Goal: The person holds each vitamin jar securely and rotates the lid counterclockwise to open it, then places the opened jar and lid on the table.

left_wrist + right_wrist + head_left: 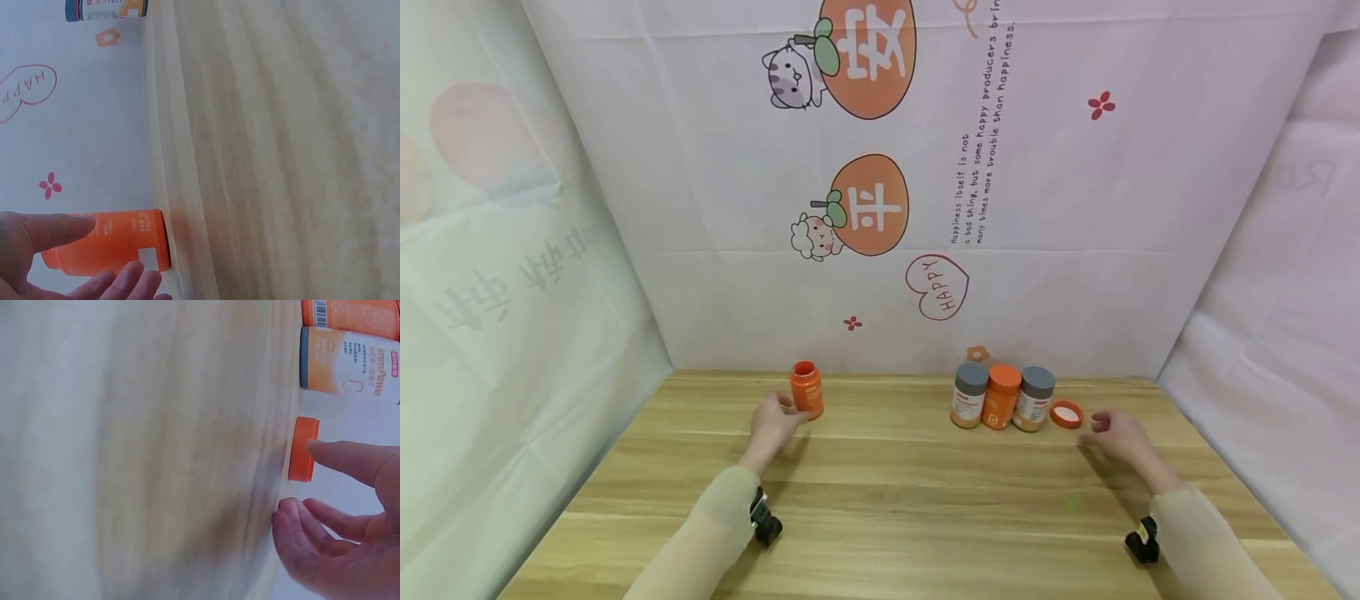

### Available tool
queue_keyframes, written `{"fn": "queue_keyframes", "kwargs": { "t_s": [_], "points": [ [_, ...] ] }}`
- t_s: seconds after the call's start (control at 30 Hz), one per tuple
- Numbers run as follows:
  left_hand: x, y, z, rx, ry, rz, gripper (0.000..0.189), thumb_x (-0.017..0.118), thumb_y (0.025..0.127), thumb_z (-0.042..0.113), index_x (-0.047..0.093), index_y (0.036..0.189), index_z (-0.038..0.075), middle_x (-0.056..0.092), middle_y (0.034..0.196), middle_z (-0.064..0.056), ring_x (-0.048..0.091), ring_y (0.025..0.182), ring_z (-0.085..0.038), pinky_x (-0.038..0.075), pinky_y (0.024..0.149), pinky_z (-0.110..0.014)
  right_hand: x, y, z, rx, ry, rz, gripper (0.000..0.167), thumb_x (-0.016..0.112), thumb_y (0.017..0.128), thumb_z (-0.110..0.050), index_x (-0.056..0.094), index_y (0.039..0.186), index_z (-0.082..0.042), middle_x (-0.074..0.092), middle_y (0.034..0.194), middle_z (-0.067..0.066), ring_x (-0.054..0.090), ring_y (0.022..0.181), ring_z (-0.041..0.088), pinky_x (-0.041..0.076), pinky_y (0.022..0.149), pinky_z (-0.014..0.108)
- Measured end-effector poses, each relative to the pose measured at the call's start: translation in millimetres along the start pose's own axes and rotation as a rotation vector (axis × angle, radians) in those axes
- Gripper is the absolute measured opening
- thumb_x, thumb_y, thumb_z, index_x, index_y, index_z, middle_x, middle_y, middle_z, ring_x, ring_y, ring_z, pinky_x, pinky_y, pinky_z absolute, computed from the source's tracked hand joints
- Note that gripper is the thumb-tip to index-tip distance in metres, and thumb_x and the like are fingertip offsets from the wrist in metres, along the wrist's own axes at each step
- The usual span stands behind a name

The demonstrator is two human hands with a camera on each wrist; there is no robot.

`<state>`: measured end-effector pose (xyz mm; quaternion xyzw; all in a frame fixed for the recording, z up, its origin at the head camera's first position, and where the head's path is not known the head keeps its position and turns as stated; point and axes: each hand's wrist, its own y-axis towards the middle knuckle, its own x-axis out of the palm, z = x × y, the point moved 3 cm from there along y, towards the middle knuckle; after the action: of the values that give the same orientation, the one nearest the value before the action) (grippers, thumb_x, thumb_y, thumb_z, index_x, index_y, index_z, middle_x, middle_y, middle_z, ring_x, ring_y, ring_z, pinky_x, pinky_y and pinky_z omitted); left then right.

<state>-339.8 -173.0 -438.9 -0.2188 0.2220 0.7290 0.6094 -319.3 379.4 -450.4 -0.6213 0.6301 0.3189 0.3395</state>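
Note:
An uncapped orange bottle (807, 395) stands upright at the back left of the table. Right beside it is my left hand (773, 423); in the left wrist view the thumb (59, 232) and the fairly straight fingers (128, 284) are spread apart, overlapping the bottle (115, 240). At the back right, an orange screw cap (1067, 414) lies with its white inside facing up. My right hand (1120, 437) is just to the right of the cap, fingers loosely bent. In the right wrist view the thumb tip (315, 449) overlaps the cap's edge (302, 450).
Left of the cap stand three capped bottles in a row: a grey-capped one (969, 396), an orange one (1002, 397) and another grey-capped one (1033, 398). Behind the wooden table (880, 500) hangs a printed white cloth (1045, 208), with more cloth on both sides.

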Motion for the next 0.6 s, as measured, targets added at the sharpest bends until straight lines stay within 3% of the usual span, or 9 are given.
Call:
{"fn": "queue_keyframes", "kwargs": {
  "t_s": [0.23,0.6],
  "points": [
    [4.4,-9.8,5.7,0.067,0.075,-0.005,0.025,0.07,0.082,0.018,0.06,0.093,-0.002,0.066,0.091,-0.016,0.06,0.078,-0.024,0.049,0.069,-0.037,1,-11.4,-5,0.015,-0.03,0.002,0.057,0.061,0.09,-0.024,0.044,0.122,0.021,0.055,0.114,0.039,0.053,0.104,0.052,0.047,0.085,0.054],
    [17.6,-18.2,18.6,0.161,0.104,-0.03,0.022,0.067,0.084,0.019,0.064,0.096,0.0,0.067,0.092,-0.013,0.062,0.082,-0.023,0.05,0.073,-0.039,6,-22.5,-12,0.017,-0.085,0.03,0.05,0.057,0.091,-0.025,0.051,0.116,0.017,0.058,0.108,0.035,0.056,0.099,0.047,0.047,0.082,0.053]
  ]
}}
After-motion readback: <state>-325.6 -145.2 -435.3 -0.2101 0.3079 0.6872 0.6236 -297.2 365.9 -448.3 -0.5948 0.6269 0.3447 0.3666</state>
